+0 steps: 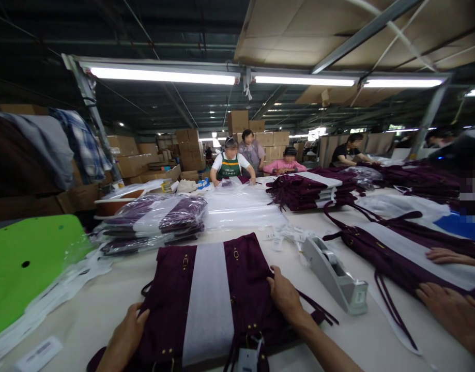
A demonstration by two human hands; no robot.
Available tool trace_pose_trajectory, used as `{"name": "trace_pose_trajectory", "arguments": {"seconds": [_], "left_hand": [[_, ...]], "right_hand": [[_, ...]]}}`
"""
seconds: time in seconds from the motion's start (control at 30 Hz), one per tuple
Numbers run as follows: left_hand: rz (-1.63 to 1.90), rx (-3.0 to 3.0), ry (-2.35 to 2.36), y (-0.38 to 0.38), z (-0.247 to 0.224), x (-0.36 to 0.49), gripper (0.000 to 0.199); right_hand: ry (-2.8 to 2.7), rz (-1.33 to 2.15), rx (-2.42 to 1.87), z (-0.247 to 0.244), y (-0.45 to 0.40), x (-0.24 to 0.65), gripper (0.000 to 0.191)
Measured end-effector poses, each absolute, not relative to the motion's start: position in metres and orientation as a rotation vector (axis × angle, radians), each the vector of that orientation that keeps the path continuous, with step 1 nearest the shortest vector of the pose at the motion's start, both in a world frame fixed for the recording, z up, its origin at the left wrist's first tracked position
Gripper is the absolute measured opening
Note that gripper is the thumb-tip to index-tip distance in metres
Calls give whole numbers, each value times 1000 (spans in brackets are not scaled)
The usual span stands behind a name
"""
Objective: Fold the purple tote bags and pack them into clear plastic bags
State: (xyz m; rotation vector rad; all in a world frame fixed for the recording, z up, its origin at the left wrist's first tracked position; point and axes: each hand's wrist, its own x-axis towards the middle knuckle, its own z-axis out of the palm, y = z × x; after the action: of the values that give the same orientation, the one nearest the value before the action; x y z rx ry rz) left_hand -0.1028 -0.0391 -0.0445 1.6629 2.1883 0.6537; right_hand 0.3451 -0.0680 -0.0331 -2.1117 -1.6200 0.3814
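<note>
A dark purple bag (247, 281) with small brass buckles lies flat on the table in front of me, a white paper band (208, 299) running down its middle. My left hand (124, 333) grips its lower left edge, thumb on top and the other fingers mostly hidden. On the right edge, my right hand (286, 295) is closed with the thumb uppermost and the fingers curled at the fabric. Thin straps (318, 305) trail out beyond that side. Near the bag's bottom edge hangs a tag (248, 359).
A grey tape dispenser (334, 276) stands right of the bag. Further right, a co-worker's hands (450, 310) rest on another purple bag (400, 253). Plastic-wrapped bags (159, 217) are stacked back left, a purple pile (310, 188) back right. A green board (31, 263) lies left. People work opposite.
</note>
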Motion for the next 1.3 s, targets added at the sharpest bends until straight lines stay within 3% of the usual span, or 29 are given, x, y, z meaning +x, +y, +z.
{"name": "trace_pose_trajectory", "arguments": {"seconds": [0.17,0.33,0.53,0.67,0.8,0.9,1.1,1.3], "left_hand": [[414,1932,2289,-58,-29,-104,67],[546,2405,2286,-36,25,-71,61],[697,2524,2219,31,63,3,65],[582,2484,2266,65,21,-4,70],[354,2393,2173,89,-46,-39,69],[371,2311,2232,101,-75,-54,75],[483,2406,2223,115,-86,-64,70],[433,2494,2161,118,-88,-69,62]], "right_hand": [[-1656,298,-2162,-32,-71,354,45],[-1740,-51,-2034,9,-56,327,55],[-1771,-86,-1780,51,13,258,65],[-1777,-139,-1860,18,61,273,68],[-1838,116,-2082,-37,86,314,71],[-1826,245,-2128,-59,92,328,76],[-1739,279,-2066,-61,97,327,67],[-1425,37,-2034,-56,97,332,55]]}}
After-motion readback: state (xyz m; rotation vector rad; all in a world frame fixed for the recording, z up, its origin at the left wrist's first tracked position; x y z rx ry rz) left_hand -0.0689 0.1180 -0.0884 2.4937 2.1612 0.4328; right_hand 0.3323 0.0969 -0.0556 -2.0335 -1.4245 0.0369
